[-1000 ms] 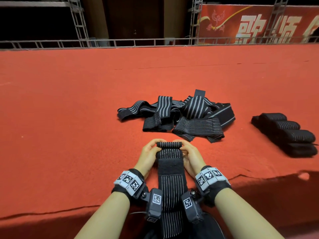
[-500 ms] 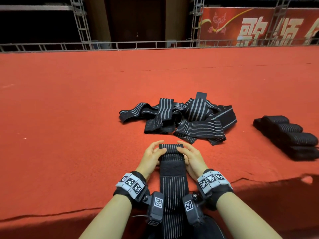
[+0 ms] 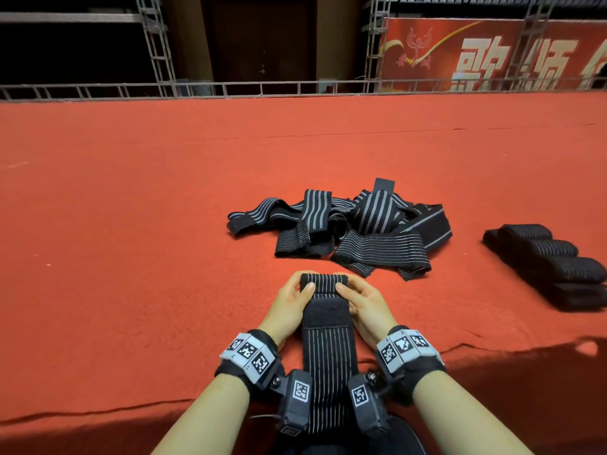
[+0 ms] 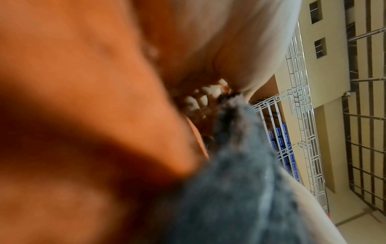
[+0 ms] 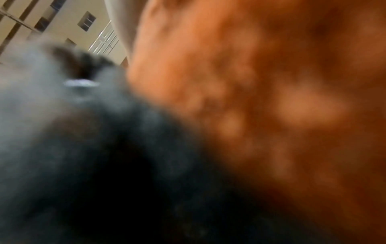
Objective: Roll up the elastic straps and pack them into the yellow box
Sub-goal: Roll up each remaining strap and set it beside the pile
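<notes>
Covering floor, red carpet [image 3: 131, 224]; metal truss [image 3: 295, 87] behind; both hands pinching rolled strap [image 3: 323, 280] end.

Loose straps [image 3: 341, 228] lie left of rolled straps [image 3: 551, 264], on carpet [image 3: 131, 224].

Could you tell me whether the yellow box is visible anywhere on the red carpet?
No, the red carpet shows only the loose straps and rolled straps.
</notes>
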Available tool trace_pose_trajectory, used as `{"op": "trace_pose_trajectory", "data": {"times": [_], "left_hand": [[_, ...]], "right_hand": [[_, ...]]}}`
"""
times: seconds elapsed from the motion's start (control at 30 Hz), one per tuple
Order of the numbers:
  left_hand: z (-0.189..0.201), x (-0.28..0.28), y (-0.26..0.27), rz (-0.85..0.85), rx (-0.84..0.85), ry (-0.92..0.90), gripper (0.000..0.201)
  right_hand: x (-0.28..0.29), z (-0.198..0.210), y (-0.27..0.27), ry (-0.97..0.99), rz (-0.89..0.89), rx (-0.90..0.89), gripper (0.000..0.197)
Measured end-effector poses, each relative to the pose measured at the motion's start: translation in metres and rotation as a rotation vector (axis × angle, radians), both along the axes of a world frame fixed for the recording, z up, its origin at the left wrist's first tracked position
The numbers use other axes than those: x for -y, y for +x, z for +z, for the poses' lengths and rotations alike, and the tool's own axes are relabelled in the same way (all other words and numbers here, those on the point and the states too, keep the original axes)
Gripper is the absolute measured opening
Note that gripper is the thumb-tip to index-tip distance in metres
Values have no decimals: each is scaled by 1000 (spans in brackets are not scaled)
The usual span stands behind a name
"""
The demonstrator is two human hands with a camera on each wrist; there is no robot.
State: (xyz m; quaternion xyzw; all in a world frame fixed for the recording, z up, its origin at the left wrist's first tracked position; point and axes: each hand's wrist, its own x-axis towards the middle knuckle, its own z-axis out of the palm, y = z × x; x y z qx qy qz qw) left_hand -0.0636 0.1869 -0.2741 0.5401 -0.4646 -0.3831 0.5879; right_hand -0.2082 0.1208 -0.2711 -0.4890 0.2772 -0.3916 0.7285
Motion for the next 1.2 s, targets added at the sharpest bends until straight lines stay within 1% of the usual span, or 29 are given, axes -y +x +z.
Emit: {"op": "trace_pose_trajectory", "data": {"times": [0.13, 0.23, 0.33, 0.43, 0.53, 0.63, 0.7, 0.77, 0.83, 0.97, 1.07, 1.2], "left_hand": [[4, -2, -2, -24, 10, 2, 27], [7, -2, -1, -1, 8, 37, 33], [10, -2, -2, -9, -68, 99, 24], [9, -2, -3, -5, -70, 71, 17], [5, -1, -1, 20, -82, 55, 12], [2, -1, 1, 5, -132, 66, 15], [2, -1, 1, 10, -169, 71, 24], [4, -1, -1, 40, -185, 70, 30], [4, -1, -1, 63, -191, 65, 31], [4, -1, -3, 69, -170, 69, 30], [4, 0, -6, 60, -102, 78, 28], [3, 1, -7, 23, -68, 79, 25]], "right_hand": [[4, -3, -1, 63, -25, 55, 30], [5, -4, -1, 81, -53, 64, 32], [4, -3, 0, 79, -59, 57, 34], [4, -2, -1, 105, -55, 72, 36], [6, -1, 2, 148, -65, 87, 26], [6, -4, 7, 53, -84, -24, 27], [5, -6, 8, -22, -76, -96, 26], [2, -5, 7, -78, -50, -119, 23], [0, -5, 5, -99, -19, -121, 25], [0, -3, 1, -48, -3, -52, 23], [1, -1, -3, -20, 17, 4, 23], [2, 1, -4, 56, 24, 69, 32]]}}
